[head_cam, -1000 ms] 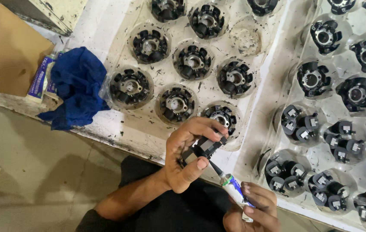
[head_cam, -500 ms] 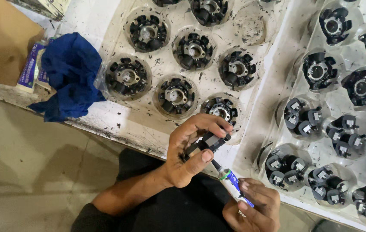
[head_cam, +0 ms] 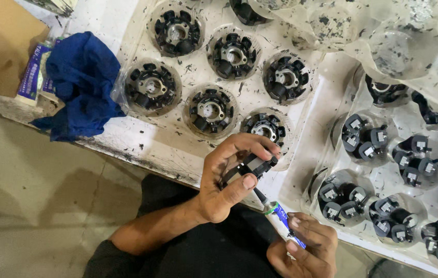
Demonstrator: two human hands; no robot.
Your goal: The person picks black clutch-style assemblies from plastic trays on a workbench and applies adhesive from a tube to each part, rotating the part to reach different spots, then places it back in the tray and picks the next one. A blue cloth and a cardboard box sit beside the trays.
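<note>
1. The left hand [head_cam: 226, 177] is clamped on a small black round part [head_cam: 247, 167], thumb beneath and fingers curled over the top; most of the part is hidden inside the grip.
2. The right hand [head_cam: 304, 249], low and partly cut off by the bottom edge, is closed around a thin tube with a blue label [head_cam: 283, 221], its dark nozzle touching the part's underside.
3. Just above the grip, a clear plastic tray [head_cam: 193, 72] on the stained white table [head_cam: 126, 136] holds similar black round parts in its wells.
4. To the right of the grip, a second tray [head_cam: 383, 175] carries black parts with white tabs; its far side runs out of frame.
5. Well left of the grip lies a blue cloth [head_cam: 82, 82].
6. Since half a second ago the view has shifted so the trays sit higher and closer; both hands keep the same hold.
</note>
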